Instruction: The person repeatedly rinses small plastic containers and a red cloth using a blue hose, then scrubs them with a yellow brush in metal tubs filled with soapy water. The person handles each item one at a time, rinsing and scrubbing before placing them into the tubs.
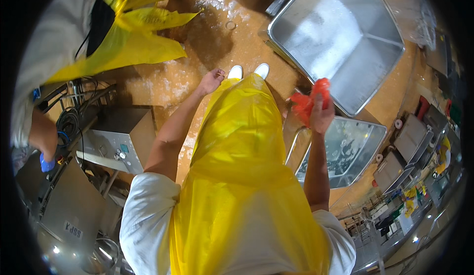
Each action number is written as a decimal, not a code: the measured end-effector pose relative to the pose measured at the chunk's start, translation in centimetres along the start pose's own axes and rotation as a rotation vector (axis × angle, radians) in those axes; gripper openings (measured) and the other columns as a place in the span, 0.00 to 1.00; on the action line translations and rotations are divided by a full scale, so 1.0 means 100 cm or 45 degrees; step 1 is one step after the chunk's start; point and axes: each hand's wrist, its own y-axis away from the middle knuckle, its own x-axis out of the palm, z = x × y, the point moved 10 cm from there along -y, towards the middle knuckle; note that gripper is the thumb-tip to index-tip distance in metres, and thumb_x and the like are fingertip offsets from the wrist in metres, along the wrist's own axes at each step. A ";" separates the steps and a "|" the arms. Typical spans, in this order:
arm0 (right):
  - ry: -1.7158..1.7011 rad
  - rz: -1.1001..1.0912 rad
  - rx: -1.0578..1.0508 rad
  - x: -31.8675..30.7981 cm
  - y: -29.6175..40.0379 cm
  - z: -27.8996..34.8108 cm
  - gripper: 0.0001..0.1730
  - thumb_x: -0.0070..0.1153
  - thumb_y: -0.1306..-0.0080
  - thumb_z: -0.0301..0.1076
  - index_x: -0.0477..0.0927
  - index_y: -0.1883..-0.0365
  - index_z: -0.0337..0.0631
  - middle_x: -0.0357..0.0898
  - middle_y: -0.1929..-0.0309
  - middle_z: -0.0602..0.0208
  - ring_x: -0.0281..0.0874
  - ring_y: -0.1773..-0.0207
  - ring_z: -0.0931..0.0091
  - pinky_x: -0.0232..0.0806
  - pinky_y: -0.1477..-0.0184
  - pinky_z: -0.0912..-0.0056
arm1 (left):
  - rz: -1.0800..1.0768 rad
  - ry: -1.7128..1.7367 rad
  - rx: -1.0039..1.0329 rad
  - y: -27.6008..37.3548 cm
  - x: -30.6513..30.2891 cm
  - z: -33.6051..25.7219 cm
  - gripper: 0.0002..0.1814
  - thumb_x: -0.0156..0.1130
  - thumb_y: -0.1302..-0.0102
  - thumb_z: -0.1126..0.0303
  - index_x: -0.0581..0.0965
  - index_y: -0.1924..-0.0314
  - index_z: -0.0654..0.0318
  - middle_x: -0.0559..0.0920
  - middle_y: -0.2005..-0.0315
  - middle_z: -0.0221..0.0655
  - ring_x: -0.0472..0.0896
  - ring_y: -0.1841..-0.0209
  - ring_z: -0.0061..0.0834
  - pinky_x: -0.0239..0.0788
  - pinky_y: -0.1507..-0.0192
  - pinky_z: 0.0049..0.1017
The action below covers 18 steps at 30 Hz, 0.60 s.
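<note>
In my right hand (321, 117) is a crumpled piece of red plastic film (309, 103), held beside the near rim of a large steel tub (381, 62). White foam (329, 34) covers part of the tub's inside. My left hand (213, 80) hangs near my white shoes, its fingers partly curled with nothing visible in them. A yellow plastic apron (237, 134) covers my front. Below the large tub stands a smaller steel tub (377, 127) with cloudy, bubbly liquid; a bent metal handle (296, 140) is at its left side.
At the left stands a co-worker (55, 38) in a yellow apron, with a blue-gloved hand (47, 162) near machinery. A steel cabinet (114, 134) and a coiled hose (68, 121) are nearby. The orange floor (218, 34) looks wet. Carts (413, 138) line the right side.
</note>
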 end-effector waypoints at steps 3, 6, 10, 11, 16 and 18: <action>-0.199 -0.183 -0.071 0.010 -0.048 0.006 0.19 0.62 0.23 0.46 0.84 0.53 0.35 0.86 0.60 0.60 0.79 0.59 0.72 0.73 0.53 0.63 | -0.069 -0.181 -0.099 -0.064 0.003 0.070 0.23 0.65 0.29 0.61 0.77 0.38 0.62 0.88 0.55 0.48 0.86 0.49 0.43 0.77 0.43 0.37; 0.212 -0.236 -0.269 0.032 -0.083 -0.008 0.18 0.63 0.23 0.43 0.84 0.52 0.34 0.81 0.58 0.58 0.79 0.56 0.67 0.71 0.49 0.58 | -0.172 -0.464 -0.323 -0.116 0.001 0.091 0.30 0.67 0.31 0.60 0.72 0.32 0.60 0.82 0.43 0.54 0.82 0.41 0.51 0.75 0.37 0.43; 0.325 -0.029 -0.408 0.083 -0.097 -0.028 0.16 0.61 0.24 0.36 0.82 0.47 0.31 0.78 0.54 0.52 0.79 0.54 0.62 0.72 0.47 0.56 | -0.266 -0.722 -0.379 -0.229 -0.001 0.126 0.36 0.68 0.32 0.60 0.66 0.28 0.59 0.70 0.33 0.58 0.76 0.34 0.59 0.73 0.33 0.47; 0.235 -0.036 -0.361 0.089 -0.100 -0.044 0.18 0.61 0.24 0.36 0.81 0.44 0.31 0.78 0.51 0.51 0.79 0.54 0.62 0.73 0.47 0.55 | -0.246 -0.736 -0.370 -0.261 -0.001 0.129 0.36 0.68 0.32 0.60 0.65 0.27 0.58 0.68 0.32 0.58 0.76 0.34 0.60 0.73 0.33 0.48; -0.082 -0.036 -0.154 0.094 -0.114 -0.133 0.33 0.60 0.24 0.45 0.68 0.30 0.33 0.74 0.34 0.42 0.82 0.42 0.52 0.80 0.48 0.46 | -0.272 -0.762 -0.354 -0.418 0.003 0.131 0.37 0.66 0.31 0.62 0.64 0.24 0.46 0.68 0.34 0.58 0.75 0.34 0.62 0.75 0.34 0.50; 0.622 0.005 -0.695 0.088 -0.096 -0.117 0.35 0.57 0.23 0.53 0.68 0.30 0.35 0.73 0.32 0.41 0.79 0.36 0.48 0.78 0.43 0.40 | -0.328 -0.759 -0.365 -0.461 -0.004 0.143 0.35 0.65 0.30 0.62 0.65 0.24 0.43 0.69 0.34 0.58 0.75 0.34 0.61 0.76 0.36 0.50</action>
